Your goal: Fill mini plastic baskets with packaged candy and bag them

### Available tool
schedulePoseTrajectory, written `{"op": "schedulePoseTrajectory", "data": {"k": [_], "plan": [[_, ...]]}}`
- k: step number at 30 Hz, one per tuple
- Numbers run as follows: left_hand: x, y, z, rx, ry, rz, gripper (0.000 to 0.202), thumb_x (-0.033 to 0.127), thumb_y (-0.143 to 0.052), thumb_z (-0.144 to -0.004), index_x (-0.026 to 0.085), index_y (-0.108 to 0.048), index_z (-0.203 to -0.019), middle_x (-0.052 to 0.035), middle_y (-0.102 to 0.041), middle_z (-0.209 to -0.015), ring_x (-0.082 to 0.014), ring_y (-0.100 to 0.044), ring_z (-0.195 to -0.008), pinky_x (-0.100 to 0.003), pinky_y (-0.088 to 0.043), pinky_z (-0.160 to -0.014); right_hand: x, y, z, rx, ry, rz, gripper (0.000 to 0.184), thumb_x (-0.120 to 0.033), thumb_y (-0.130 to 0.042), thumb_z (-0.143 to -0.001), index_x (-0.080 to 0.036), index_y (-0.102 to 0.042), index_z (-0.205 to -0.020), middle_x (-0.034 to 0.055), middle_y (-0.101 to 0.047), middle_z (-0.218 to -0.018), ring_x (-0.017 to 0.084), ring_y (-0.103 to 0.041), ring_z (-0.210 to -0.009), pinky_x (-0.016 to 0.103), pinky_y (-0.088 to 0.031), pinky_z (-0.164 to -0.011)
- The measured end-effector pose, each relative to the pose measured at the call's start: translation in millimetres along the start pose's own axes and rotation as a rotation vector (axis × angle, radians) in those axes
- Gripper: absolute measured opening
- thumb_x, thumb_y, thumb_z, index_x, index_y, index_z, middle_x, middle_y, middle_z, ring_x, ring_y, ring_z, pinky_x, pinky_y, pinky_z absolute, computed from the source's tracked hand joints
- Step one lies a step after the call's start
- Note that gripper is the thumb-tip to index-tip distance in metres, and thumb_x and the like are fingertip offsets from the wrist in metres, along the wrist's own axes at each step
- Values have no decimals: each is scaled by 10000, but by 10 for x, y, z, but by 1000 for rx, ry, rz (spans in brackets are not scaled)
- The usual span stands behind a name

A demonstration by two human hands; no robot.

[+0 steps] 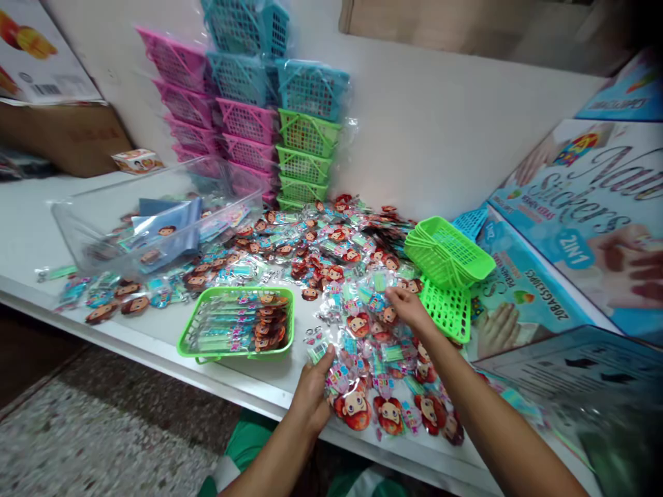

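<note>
A heap of small doll-face keychains in clear packets (331,248) covers the white table (62,221). My left hand (313,386) is closed on a fanned bunch of these packets (362,400) near the front edge. My right hand (407,307) reaches into the heap just beyond and pinches one packet (380,286). A green basket (235,324) to the left holds several packets laid in a row.
Stacks of pink, blue and green baskets (248,103) stand against the back wall. A nested pile of green baskets (448,252) lies at right beside nail-sticker boxes (585,200). A clear plastic tray (145,221) sits at left. The floor (103,442) lies below the table's edge.
</note>
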State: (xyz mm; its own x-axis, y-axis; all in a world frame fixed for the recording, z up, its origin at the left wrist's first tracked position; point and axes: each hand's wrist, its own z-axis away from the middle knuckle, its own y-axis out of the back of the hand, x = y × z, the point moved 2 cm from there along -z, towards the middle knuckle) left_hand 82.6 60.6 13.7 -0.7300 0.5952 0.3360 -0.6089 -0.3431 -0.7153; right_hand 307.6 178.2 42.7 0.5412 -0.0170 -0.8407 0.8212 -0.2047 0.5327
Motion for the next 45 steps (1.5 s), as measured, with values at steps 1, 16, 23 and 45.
{"op": "schedulePoseTrajectory", "data": {"k": [1,16,23,45], "plan": [[9,9,-9,-9,-17,-3,363,262,-724,-711,100,-625,-1021,-129,-728,-853,-277,-691,-848,-396,-541,-786,43,10,-37,13,-1,-5,385,-551,-528,-705,-187,-551,-583,-34,-484,-535,136,-456,-555,267,-377,-564],[8,-67,13,-139,-46,15,538,443,-686,-731,111,-582,-1141,-141,-714,-970,-283,-679,-906,-402,-526,-837,-600,-379,1151,-575,105,81,342,-426,-434,-890,-183,-525,-667,-43,-459,-606,108,-428,-588,215,-332,-548],[3,80,-7,-1,-65,-55,580,215,-754,-667,130,-549,-1203,-116,-733,-885,-283,-697,-820,-408,-536,-802,-340,-455,747,-161,150,598,375,-478,-479,-862,-172,-583,-1053,87,-608,-974,215,-557,-889,286,-396,-736],[24,-72,-31,-30,-51,28,453,468,-629,-771,170,-600,-1110,-71,-723,-913,-231,-682,-872,-314,-538,-772,-860,-781,1372,-370,163,541,183,-193,-444,-812,-184,-581,-932,62,-603,-893,179,-568,-784,258,-369,-672]]}}
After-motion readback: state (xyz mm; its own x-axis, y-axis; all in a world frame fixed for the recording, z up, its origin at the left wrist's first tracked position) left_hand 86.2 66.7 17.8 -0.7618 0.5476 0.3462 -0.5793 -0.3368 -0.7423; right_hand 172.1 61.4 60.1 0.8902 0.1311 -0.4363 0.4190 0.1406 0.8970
